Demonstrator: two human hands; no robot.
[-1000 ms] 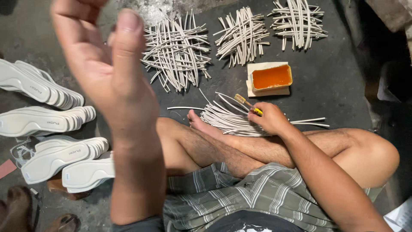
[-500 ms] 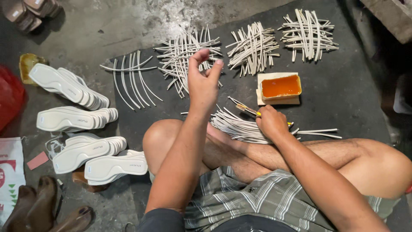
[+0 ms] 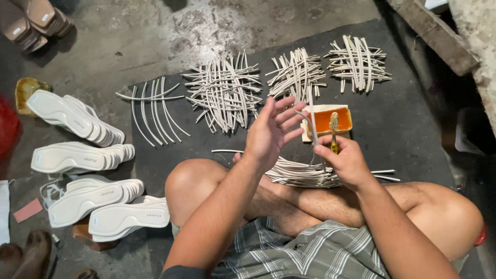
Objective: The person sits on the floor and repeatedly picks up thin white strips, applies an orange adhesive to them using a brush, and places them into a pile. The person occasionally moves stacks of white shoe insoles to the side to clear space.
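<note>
Mat (image 3: pixel 413 129): dark sheet on the concrete floor, under my crossed legs and all the strip work.
Soles (image 3: pixel 82 155): white shoe soles in four fanned stacks off the mat's left edge, two above and two below.
Woven bundles: three crisscross heaps of white strips along the mat's far side, large one (image 3: pixel 223 93) left, middle one (image 3: pixel 297 72), right one (image 3: pixel 358 61).
Curved strips (image 3: pixel 152 108): a few loose white ones laid side by side, left of the large heap.
Pile (image 3: pixel 305 174): flat sheaf of white strips on the mat just before my shins, below both my hands.
Tray (image 3: pixel 345 124): small pale square dish of orange glue, beyond my right hand, partly hidden by my fingers.
Left hand (image 3: pixel 268 135): raised over the pile, palm turned right, fingers spread wide and holding nothing; fingertips close to the strip.
Right hand (image 3: pixel 347 163): closed; thumb and forefinger pinch the strip, the other fingers grip the brush.
Strip (image 3: pixel 311 128): one thin white strip, standing up from my right fingers, its top bending left toward my left fingertips, in front of the tray.
Brush (image 3: pixel 334 132): small, yellow handle, glue-caked head pointing up over the tray.
</note>
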